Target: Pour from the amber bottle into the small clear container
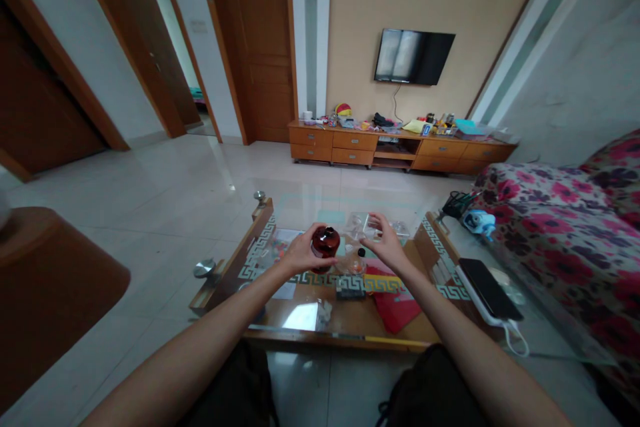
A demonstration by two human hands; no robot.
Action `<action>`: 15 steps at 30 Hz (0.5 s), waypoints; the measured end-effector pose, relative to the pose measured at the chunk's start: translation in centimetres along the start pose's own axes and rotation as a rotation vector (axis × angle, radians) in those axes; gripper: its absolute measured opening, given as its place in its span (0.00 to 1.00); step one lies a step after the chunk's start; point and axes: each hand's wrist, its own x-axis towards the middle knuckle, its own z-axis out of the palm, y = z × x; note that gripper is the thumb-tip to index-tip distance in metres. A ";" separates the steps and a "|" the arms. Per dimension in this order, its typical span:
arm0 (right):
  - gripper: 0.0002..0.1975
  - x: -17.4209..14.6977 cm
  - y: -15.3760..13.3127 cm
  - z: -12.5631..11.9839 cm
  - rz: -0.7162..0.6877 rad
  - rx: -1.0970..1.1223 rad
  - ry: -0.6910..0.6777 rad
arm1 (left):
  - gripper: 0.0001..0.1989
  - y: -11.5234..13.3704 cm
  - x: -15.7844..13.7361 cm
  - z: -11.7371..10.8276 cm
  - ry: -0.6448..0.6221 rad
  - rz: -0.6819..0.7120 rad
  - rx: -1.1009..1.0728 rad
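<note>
My left hand is wrapped around a dark red-brown glass bottle, held above the glass coffee table. Its dark neck points up and looks uncapped. To the right of the bottle, my right hand hovers with thumb and fingers apart and nothing visible between them. Just below those fingers is a small black round cap, near a clear rounded container with something orange in it. Behind the right hand lies a clear plastic tray. Whether the cap sits on the clear container I cannot tell.
A phone lies on a white power bank at the table's right side, near a blue-and-white object. Red cloth-like material shows through the glass. A floral sofa stands right, a brown seat left, a TV cabinet ahead.
</note>
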 end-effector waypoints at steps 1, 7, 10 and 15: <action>0.36 -0.2 0.3 -0.1 0.033 0.011 -0.001 | 0.45 0.0 -0.3 -0.4 -0.002 -0.012 0.019; 0.37 -1.9 0.9 -2.5 0.119 0.070 -0.035 | 0.44 0.1 -2.1 -2.9 -0.030 -0.024 0.123; 0.34 -2.5 1.0 -3.8 0.155 0.065 -0.010 | 0.44 0.3 -2.1 -3.5 -0.006 -0.028 0.134; 0.33 -2.8 1.9 -4.7 0.183 0.052 -0.038 | 0.44 0.7 -1.6 -3.0 0.006 -0.019 0.102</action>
